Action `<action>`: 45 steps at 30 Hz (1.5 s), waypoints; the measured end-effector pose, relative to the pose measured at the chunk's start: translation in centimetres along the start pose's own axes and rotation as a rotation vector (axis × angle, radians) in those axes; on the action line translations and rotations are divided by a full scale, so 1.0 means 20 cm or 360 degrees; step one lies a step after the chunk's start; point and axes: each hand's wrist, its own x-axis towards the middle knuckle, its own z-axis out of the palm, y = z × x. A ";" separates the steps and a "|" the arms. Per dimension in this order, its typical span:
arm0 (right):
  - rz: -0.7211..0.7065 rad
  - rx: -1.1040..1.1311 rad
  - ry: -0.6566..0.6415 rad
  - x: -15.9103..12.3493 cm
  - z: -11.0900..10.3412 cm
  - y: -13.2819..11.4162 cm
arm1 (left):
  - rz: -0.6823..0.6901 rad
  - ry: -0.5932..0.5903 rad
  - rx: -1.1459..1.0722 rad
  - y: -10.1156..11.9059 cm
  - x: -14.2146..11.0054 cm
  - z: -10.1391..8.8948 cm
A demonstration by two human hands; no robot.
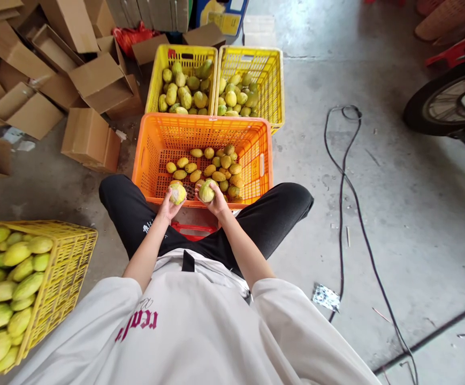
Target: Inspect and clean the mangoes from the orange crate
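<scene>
My left hand (169, 207) is closed around a yellow-green papaya (177, 193) with a pale whitish patch on its skin. In my right hand (218, 203) sits a greener, rounder-looking papaya (207, 191), gripped by the fingers. Both hands are above the near rim of an orange plastic crate (204, 122), a short gap apart. Inside that crate lie several small yellow and greenish papayas (226, 161), mostly toward its right side.
Behind the orange crate stand two yellow crates (270, 80) holding more fruit. A full yellow crate (66, 278) is at my left. Cardboard boxes (90, 136) are piled at the far left. On the right are a black cable (355, 187) and a wheel (417, 101).
</scene>
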 end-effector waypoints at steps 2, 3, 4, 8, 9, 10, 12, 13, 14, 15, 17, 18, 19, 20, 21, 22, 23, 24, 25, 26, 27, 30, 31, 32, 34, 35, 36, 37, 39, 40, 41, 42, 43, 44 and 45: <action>-0.0020 0.0004 0.0038 0.01 -0.01 0.00 | 0.0007 -0.0002 0.0001 0.01 0.00 0.00; -0.0030 0.0008 0.0065 0.01 -0.01 0.00 | -0.0005 0.0000 -0.0013 0.01 0.00 0.00; -0.0039 0.0011 0.0090 0.01 -0.01 0.00 | -0.0020 0.0013 -0.0035 0.01 0.00 0.00; -0.0056 0.0038 0.0124 0.01 -0.01 -0.01 | -0.0059 0.0092 -0.0130 0.02 -0.01 0.01; -0.0057 0.0053 0.0121 0.00 -0.01 -0.02 | -0.0070 0.0102 -0.0132 0.02 -0.01 0.02; -0.0054 0.0067 0.0122 0.00 -0.01 -0.02 | -0.0087 0.0106 -0.0122 0.02 -0.01 0.02; -0.0035 0.0074 0.0128 -0.01 0.00 -0.02 | -0.0114 0.0103 -0.0085 0.02 -0.01 0.02; -0.0018 0.0068 0.0122 -0.01 0.00 -0.02 | -0.0111 0.0093 -0.0073 0.02 -0.01 0.02; 0.0000 0.0058 0.0104 -0.01 0.00 -0.02 | -0.0094 0.0072 -0.0069 0.03 -0.02 0.02; 0.0015 0.0047 0.0075 -0.02 0.00 -0.02 | -0.0065 0.0045 -0.0073 0.03 -0.02 0.02; 0.0039 0.0023 -0.0001 -0.02 0.00 -0.02 | 0.0002 -0.0017 -0.0096 0.03 -0.03 0.02; 0.0041 0.0010 -0.0036 -0.02 0.00 -0.02 | 0.0030 -0.0046 -0.0107 0.03 -0.03 0.02; 0.0037 -0.0003 -0.0059 -0.02 0.01 -0.02 | 0.0051 -0.0071 -0.0115 0.03 -0.03 0.02; 0.0028 -0.0018 -0.0068 -0.02 0.01 -0.02 | 0.0064 -0.0092 -0.0121 0.04 -0.03 0.02; 0.0019 -0.0031 -0.0060 -0.02 0.01 -0.02 | 0.0071 -0.0112 -0.0123 0.04 -0.04 0.02; 0.0008 -0.0038 -0.0036 -0.02 0.02 -0.02 | 0.0073 -0.0133 -0.0122 0.04 -0.04 0.02; -0.0003 -0.0037 0.0001 -0.02 0.02 -0.02 | 0.0068 -0.0156 -0.0119 0.04 -0.04 0.02; -0.0010 -0.0029 0.0046 -0.02 0.02 -0.02 | 0.0051 -0.0178 -0.0112 0.04 -0.04 0.02; -0.0018 -0.0013 0.0095 -0.02 0.02 -0.02 | 0.0031 -0.0194 -0.0102 0.04 -0.04 0.02; -0.0031 0.0007 0.0140 -0.02 0.02 -0.02 | 0.0012 -0.0199 -0.0093 0.04 -0.04 0.02; -0.0043 0.0026 0.0174 -0.02 0.02 -0.01 | 0.0000 -0.0191 -0.0089 0.04 -0.04 0.02; -0.0051 0.0037 0.0188 -0.01 0.01 -0.01 | 0.0000 -0.0093 -0.0107 0.03 -0.05 0.02; -0.0046 0.0032 0.0172 -0.01 0.01 -0.01 | -0.0002 -0.0061 -0.0117 0.03 -0.05 0.02; -0.0040 0.0029 0.0156 -0.01 0.00 0.00 | -0.0009 -0.0041 -0.0124 0.03 -0.05 0.03; -0.0039 0.0032 0.0140 -0.01 0.00 0.00 | -0.0037 -0.0048 -0.0138 0.03 -0.05 0.03; -0.0042 0.0035 0.0139 -0.01 0.00 0.00 | -0.0051 -0.0066 -0.0149 0.03 -0.05 0.03; -0.0042 0.0036 0.0138 -0.01 0.00 0.00 | -0.0065 -0.0087 -0.0161 0.03 -0.05 0.03; -0.0041 0.0034 0.0135 -0.01 0.00 0.00 | -0.0077 -0.0104 -0.0172 0.03 -0.05 0.03; -0.0039 0.0025 0.0130 -0.01 0.01 -0.01 | -0.0090 -0.0119 -0.0180 0.04 -0.05 0.02; -0.0037 0.0025 0.0132 -0.02 0.01 -0.01 | -0.0088 -0.0117 -0.0175 0.04 -0.05 0.02; -0.0031 0.0028 0.0133 -0.02 0.01 -0.01 | -0.0082 -0.0111 -0.0167 0.04 -0.05 0.02; -0.0022 0.0036 0.0129 -0.02 0.01 -0.02 | -0.0073 -0.0104 -0.0162 0.04 -0.05 0.03; -0.0012 0.0046 0.0121 -0.03 0.01 -0.02 | -0.0064 -0.0101 -0.0161 0.04 -0.05 0.03; -0.0003 0.0055 0.0106 -0.03 0.01 -0.02 | -0.0060 -0.0104 -0.0166 0.04 -0.05 0.03; 0.0005 0.0063 0.0086 -0.03 0.02 -0.03 | -0.0066 -0.0113 -0.0175 0.04 -0.05 0.03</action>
